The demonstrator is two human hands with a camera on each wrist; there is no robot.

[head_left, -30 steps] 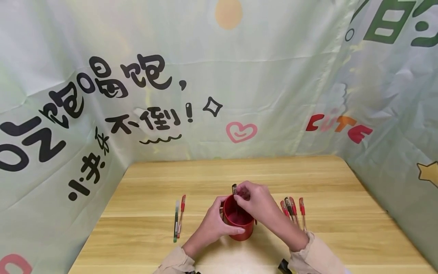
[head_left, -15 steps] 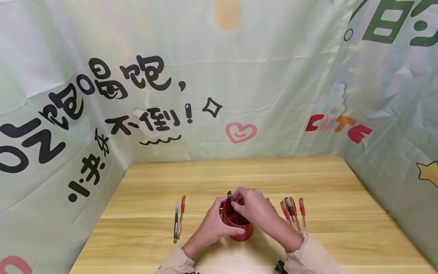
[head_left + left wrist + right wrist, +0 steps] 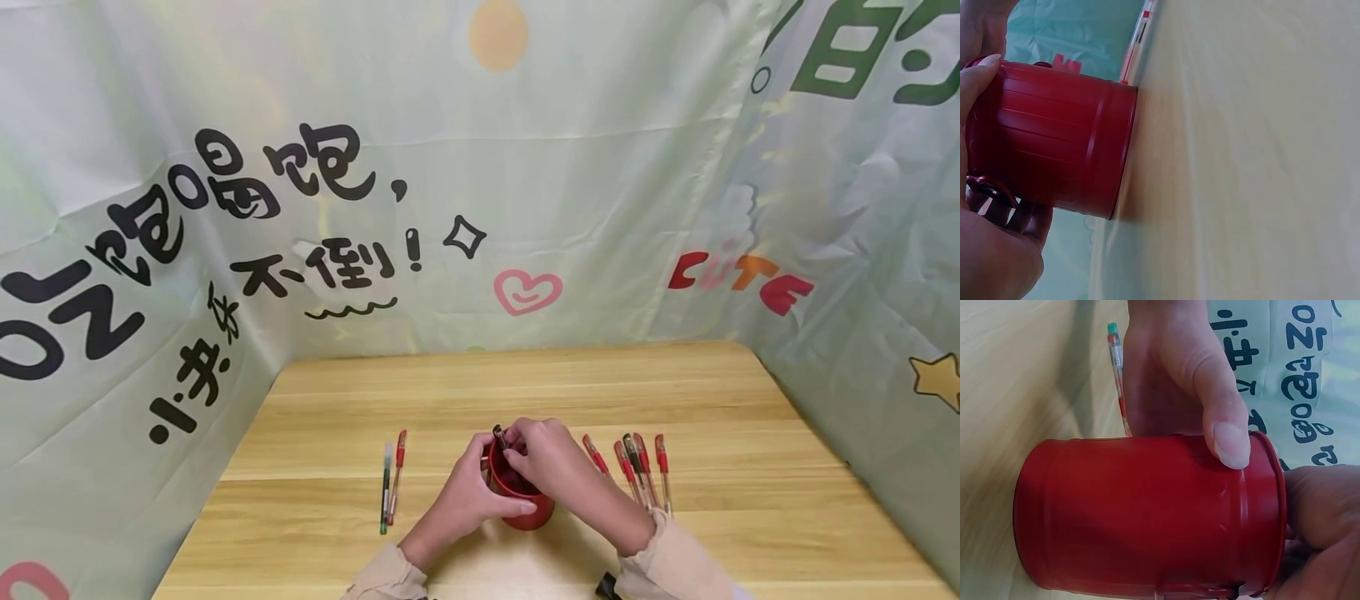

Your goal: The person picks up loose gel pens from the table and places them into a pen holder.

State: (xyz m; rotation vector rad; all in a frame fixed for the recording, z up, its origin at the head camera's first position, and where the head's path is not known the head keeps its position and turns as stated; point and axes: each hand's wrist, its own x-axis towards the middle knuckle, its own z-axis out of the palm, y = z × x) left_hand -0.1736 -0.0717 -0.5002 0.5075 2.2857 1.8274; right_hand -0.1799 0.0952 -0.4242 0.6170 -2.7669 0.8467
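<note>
A red metal bucket (image 3: 531, 518) with small side handles stands upright near the middle of the wooden table. Around its left side curls my left hand (image 3: 467, 492), the thumb lying along the front below the rim. My right hand (image 3: 546, 450) is over the mouth and pinches a black-capped pen (image 3: 498, 432), whose lower part is hidden inside. In the left wrist view the bucket (image 3: 1054, 137) appears sideways, its base at the tabletop. The right wrist view shows the bucket wall (image 3: 1141, 512) and the left thumb (image 3: 1225, 425) pressed on it.
To the left lie a green pen (image 3: 386, 492) and a red-capped pen (image 3: 401, 454). Several pens, mostly red-capped with one black-capped pen (image 3: 632, 451), lie on the right near my forearm. Printed cloth (image 3: 600, 208) hangs around the table (image 3: 360, 392).
My right hand has moved down and slightly left, lowering the pen deeper into the bucket. Another red-capped pen on the right has come into view behind the forearm. The left hand keeps its grip.
</note>
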